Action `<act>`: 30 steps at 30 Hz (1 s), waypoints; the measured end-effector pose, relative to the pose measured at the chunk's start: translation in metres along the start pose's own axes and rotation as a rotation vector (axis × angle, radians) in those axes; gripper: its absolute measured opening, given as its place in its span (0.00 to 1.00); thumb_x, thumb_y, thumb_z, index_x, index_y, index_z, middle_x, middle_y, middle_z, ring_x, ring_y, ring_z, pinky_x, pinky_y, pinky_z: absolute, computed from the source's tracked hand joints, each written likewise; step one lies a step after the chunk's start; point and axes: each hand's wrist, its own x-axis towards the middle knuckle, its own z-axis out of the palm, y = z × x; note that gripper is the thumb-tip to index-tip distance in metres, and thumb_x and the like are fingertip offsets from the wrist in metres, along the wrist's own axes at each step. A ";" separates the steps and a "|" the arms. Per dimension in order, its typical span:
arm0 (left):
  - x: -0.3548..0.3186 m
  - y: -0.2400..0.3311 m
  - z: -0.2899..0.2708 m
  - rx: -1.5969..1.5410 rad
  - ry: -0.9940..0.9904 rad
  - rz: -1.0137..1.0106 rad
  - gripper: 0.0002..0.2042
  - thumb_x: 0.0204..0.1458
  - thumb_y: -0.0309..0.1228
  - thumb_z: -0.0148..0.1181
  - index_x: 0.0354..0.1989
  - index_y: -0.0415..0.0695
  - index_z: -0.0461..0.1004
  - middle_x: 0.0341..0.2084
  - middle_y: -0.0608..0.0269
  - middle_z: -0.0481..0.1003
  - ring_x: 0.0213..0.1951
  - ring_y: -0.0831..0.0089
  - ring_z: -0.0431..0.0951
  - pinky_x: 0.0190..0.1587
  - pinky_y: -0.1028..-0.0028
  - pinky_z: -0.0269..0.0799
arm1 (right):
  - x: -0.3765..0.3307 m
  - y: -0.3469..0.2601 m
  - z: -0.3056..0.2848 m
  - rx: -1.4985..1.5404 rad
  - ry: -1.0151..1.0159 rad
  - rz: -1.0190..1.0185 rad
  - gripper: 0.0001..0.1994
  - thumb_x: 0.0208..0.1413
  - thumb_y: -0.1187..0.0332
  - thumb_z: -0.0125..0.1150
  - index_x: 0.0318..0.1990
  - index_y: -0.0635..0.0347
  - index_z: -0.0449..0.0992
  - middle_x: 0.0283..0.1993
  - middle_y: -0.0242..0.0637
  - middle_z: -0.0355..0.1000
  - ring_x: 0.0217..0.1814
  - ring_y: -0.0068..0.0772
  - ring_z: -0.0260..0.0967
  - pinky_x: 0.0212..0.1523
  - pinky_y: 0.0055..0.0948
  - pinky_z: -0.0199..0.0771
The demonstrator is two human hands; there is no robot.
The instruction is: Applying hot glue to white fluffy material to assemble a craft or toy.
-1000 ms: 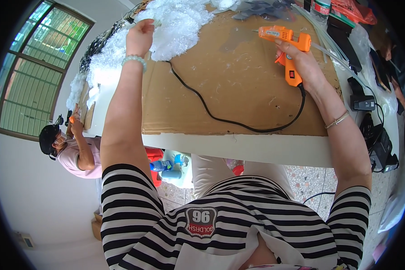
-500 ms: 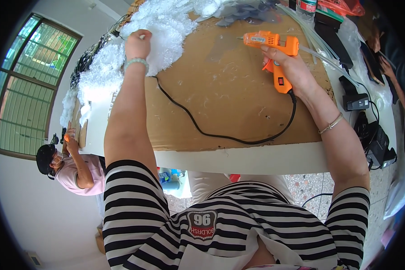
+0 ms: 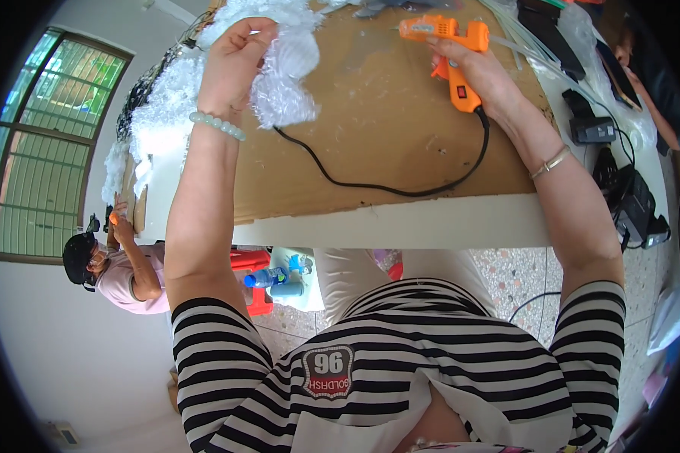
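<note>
My left hand [image 3: 233,69] has its fingertips pinched at the far left of the table, on the upper edge of a tuft of white, shiny, tinsel-like fringe [image 3: 289,84]. Its exact hold is partly hidden by the fingers. The fringe hangs over the brown cardboard [image 3: 385,132]. In my right hand [image 3: 485,79] is an orange hot glue gun [image 3: 463,90], its nozzle pointing left. A clear glue stick [image 3: 512,47] sticks out of its back. The black cord [image 3: 370,185] runs from the handle across the cardboard and under the fringe.
A pile of white fringe [image 3: 166,109] covers the table's left side. Along the right lie more glue sticks [image 3: 533,49], black power adapters [image 3: 593,130] and plastic bags. Another person [image 3: 128,275] works at the left. Below the table stands a red stool [image 3: 251,264] beside bottles.
My left hand has drawn the white fringe toward me, away from the pile. The camera view has shifted, so the table sits higher. The glue gun stays in my right hand.
</note>
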 end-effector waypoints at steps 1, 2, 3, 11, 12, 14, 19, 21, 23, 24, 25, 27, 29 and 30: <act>-0.012 0.006 0.024 -0.061 -0.043 -0.092 0.07 0.55 0.28 0.55 0.40 0.42 0.74 0.27 0.73 0.74 0.27 0.86 0.70 0.30 0.87 0.64 | -0.003 0.000 -0.002 0.004 -0.014 -0.025 0.12 0.57 0.61 0.53 0.39 0.59 0.74 0.31 0.28 0.69 0.35 0.19 0.65 0.38 0.21 0.65; -0.019 0.014 0.039 -0.115 -0.078 -0.175 0.07 0.55 0.27 0.55 0.40 0.41 0.74 0.28 0.72 0.75 0.28 0.86 0.71 0.30 0.87 0.64 | -0.004 0.001 -0.005 0.001 -0.003 -0.021 0.12 0.57 0.61 0.53 0.39 0.59 0.74 0.31 0.28 0.69 0.35 0.19 0.65 0.38 0.21 0.65; -0.017 -0.001 0.042 -0.200 -0.214 -0.185 0.07 0.54 0.26 0.55 0.40 0.40 0.74 0.30 0.68 0.76 0.31 0.82 0.73 0.33 0.81 0.69 | -0.001 0.001 -0.004 0.011 0.000 -0.032 0.12 0.57 0.60 0.53 0.39 0.59 0.74 0.31 0.28 0.69 0.35 0.19 0.65 0.37 0.21 0.65; -0.016 -0.041 0.055 0.359 -0.186 0.085 0.13 0.52 0.33 0.58 0.41 0.37 0.75 0.33 0.59 0.78 0.36 0.75 0.76 0.39 0.78 0.70 | 0.001 0.005 -0.002 -0.009 0.025 -0.044 0.13 0.57 0.59 0.54 0.37 0.60 0.73 0.30 0.29 0.70 0.34 0.20 0.66 0.36 0.23 0.66; -0.023 -0.037 0.050 0.397 -0.164 0.065 0.14 0.51 0.35 0.60 0.41 0.37 0.75 0.32 0.58 0.78 0.36 0.75 0.76 0.39 0.77 0.70 | 0.002 0.002 0.001 0.070 0.026 -0.057 0.11 0.57 0.63 0.53 0.39 0.61 0.73 0.29 0.31 0.70 0.31 0.22 0.67 0.33 0.23 0.67; -0.040 -0.035 0.043 0.311 -0.167 0.013 0.17 0.49 0.39 0.62 0.40 0.37 0.76 0.32 0.58 0.78 0.34 0.74 0.76 0.38 0.77 0.70 | 0.002 0.001 0.001 0.142 0.033 -0.066 0.10 0.57 0.67 0.52 0.41 0.62 0.74 0.28 0.32 0.70 0.28 0.25 0.67 0.30 0.23 0.68; -0.071 -0.053 0.034 0.749 -0.273 0.145 0.17 0.46 0.39 0.64 0.37 0.37 0.77 0.28 0.55 0.76 0.30 0.70 0.76 0.35 0.75 0.70 | 0.013 0.013 0.001 0.218 0.053 -0.125 0.14 0.57 0.67 0.53 0.47 0.64 0.72 0.32 0.33 0.71 0.31 0.26 0.68 0.33 0.23 0.69; -0.074 -0.050 0.040 0.747 -0.267 0.142 0.16 0.46 0.38 0.63 0.37 0.37 0.76 0.26 0.56 0.75 0.28 0.70 0.75 0.33 0.74 0.69 | 0.009 0.012 -0.001 0.226 0.028 -0.089 0.14 0.56 0.67 0.54 0.48 0.64 0.72 0.32 0.34 0.71 0.32 0.27 0.68 0.34 0.24 0.69; -0.078 -0.052 0.043 0.743 -0.259 0.139 0.14 0.46 0.36 0.63 0.36 0.37 0.76 0.25 0.56 0.75 0.27 0.69 0.74 0.31 0.73 0.69 | 0.004 0.007 0.003 0.230 0.001 -0.053 0.15 0.56 0.67 0.54 0.48 0.64 0.72 0.33 0.35 0.71 0.33 0.27 0.68 0.35 0.24 0.69; -0.078 -0.054 0.042 0.620 -0.218 0.073 0.13 0.46 0.34 0.62 0.37 0.37 0.76 0.24 0.57 0.74 0.25 0.70 0.72 0.30 0.73 0.68 | -0.002 0.002 0.007 0.235 0.021 -0.035 0.15 0.56 0.66 0.54 0.48 0.64 0.72 0.33 0.35 0.71 0.33 0.28 0.69 0.35 0.24 0.69; -0.077 -0.058 0.042 0.497 -0.176 0.009 0.13 0.46 0.33 0.61 0.37 0.38 0.75 0.22 0.58 0.74 0.24 0.70 0.71 0.29 0.72 0.67 | -0.005 -0.001 0.010 0.239 0.041 -0.016 0.15 0.56 0.65 0.54 0.47 0.64 0.72 0.33 0.35 0.71 0.33 0.28 0.69 0.35 0.25 0.69; -0.068 -0.065 0.032 0.326 -0.211 -0.025 0.13 0.46 0.32 0.61 0.40 0.39 0.74 0.22 0.59 0.74 0.23 0.71 0.71 0.29 0.72 0.67 | -0.007 -0.001 0.010 0.213 0.057 -0.009 0.14 0.56 0.65 0.54 0.47 0.63 0.72 0.32 0.35 0.71 0.32 0.28 0.69 0.35 0.24 0.69; -0.054 -0.071 0.022 0.154 -0.252 -0.059 0.14 0.46 0.31 0.60 0.42 0.39 0.74 0.22 0.60 0.74 0.23 0.71 0.70 0.29 0.72 0.67 | -0.007 -0.002 0.010 0.190 0.079 0.000 0.13 0.57 0.65 0.54 0.46 0.63 0.72 0.32 0.34 0.71 0.32 0.28 0.69 0.34 0.24 0.69; -0.047 -0.066 0.016 0.258 -0.308 -0.088 0.16 0.47 0.31 0.60 0.44 0.41 0.73 0.23 0.60 0.75 0.24 0.71 0.72 0.30 0.73 0.68 | -0.007 -0.004 0.011 0.185 0.092 0.009 0.13 0.57 0.65 0.54 0.44 0.62 0.73 0.31 0.34 0.71 0.31 0.27 0.69 0.33 0.24 0.69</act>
